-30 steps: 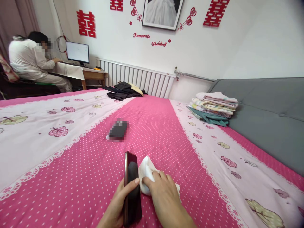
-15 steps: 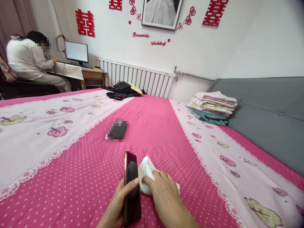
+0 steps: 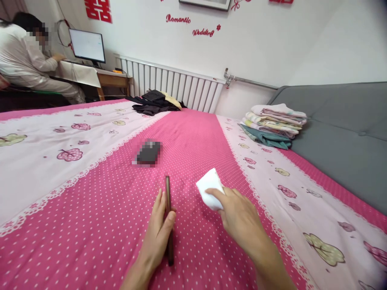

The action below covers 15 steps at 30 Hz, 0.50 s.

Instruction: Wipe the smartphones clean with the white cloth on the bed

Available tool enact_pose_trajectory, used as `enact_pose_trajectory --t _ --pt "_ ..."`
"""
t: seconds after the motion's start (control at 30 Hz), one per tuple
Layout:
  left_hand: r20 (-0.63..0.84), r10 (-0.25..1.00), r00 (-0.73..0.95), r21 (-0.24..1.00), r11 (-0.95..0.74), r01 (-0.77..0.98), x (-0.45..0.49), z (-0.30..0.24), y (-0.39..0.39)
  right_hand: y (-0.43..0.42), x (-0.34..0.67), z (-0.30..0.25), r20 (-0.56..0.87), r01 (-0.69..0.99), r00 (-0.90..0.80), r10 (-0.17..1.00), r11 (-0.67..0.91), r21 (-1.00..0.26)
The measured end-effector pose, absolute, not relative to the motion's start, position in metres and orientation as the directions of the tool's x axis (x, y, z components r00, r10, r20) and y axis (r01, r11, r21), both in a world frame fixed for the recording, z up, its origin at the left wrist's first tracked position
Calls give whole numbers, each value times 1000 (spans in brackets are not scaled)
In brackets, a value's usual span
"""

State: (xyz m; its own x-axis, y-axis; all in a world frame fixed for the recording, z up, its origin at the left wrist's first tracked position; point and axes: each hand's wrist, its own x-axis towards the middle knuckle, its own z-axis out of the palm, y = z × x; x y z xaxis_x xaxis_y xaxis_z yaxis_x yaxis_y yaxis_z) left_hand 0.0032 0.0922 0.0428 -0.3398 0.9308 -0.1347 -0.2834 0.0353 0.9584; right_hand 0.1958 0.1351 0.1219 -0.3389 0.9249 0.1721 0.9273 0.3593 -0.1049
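Note:
My left hand (image 3: 157, 227) grips a dark smartphone (image 3: 169, 201), thumb on one side and fingers on the other. The phone is turned edge-on to me, so its narrow brown side shows and its screen is hidden. To the right, my right hand (image 3: 238, 213) pinches a folded white cloth or tissue (image 3: 211, 188), held above the bed and apart from the phone. Beyond both hands a blurred dark flat object (image 3: 148, 153) lies on the pink dotted bedspread (image 3: 193, 137); its kind cannot be made out.
A folded stack of cloths (image 3: 273, 123) sits by the grey headboard (image 3: 341, 121). Dark clothes (image 3: 155, 101) lie at the far edge near the radiator (image 3: 172, 80). At the back left, a person (image 3: 24, 60) sits at a desk with a monitor (image 3: 87, 45).
The phone has turned from showing its dark screen to edge-on. My right hand has moved right and away from the phone with the white cloth. The view has tilted down somewhat.

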Motion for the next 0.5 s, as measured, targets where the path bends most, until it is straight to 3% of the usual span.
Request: enact_pose_trajectory --t 0.1,0.17,0.3,0.5 --pt "103 955 -279 970 -35 239 8 43 93 138 199 127 248 938 -302 920 334 -96" --pt "116 974 -196 926 -35 375 11 41 93 139 199 128 284 943 -285 915 321 -88" --pt "172 976 -130 896 -100 433 15 37 92 142 199 127 295 948 -272 916 308 -82" --pt "168 954 -249 910 -53 411 13 42 92 140 194 128 252 916 -312 916 360 -177"
